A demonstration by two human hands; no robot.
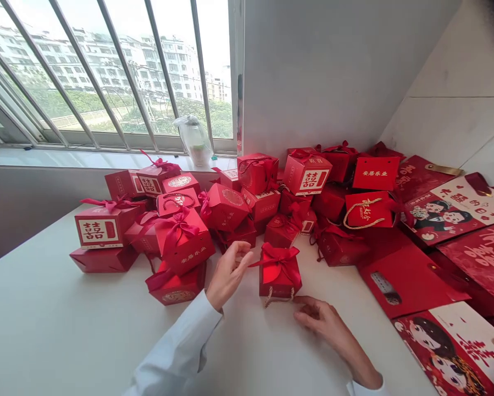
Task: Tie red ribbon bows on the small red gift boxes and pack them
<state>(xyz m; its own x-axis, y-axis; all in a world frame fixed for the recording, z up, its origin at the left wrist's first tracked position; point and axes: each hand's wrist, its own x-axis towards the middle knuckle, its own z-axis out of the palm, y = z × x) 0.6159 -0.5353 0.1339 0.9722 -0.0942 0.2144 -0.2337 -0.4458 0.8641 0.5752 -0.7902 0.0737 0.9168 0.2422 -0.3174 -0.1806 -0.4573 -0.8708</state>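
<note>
A small red gift box (277, 283) with a red ribbon bow on top stands upright on the white table (247, 352) between my hands. Its twisted cord handle (280, 300) hangs over the near side. To the left of this box is my left hand (228, 275), loosely curved with the fingers apart and nothing in it; the fingertips are close to a loose ribbon end. My right hand (321, 320) is low at the box's near right corner, fingers apart and holding nothing. Whether its fingertips touch the cord or box, I cannot tell.
Several red gift boxes (184, 242) are heaped along the back, some stacked and tilted. Flat printed red gift bags (453, 341) cover the right side. A clear plastic jug (195, 140) stands on the sill (65, 159) by the barred window.
</note>
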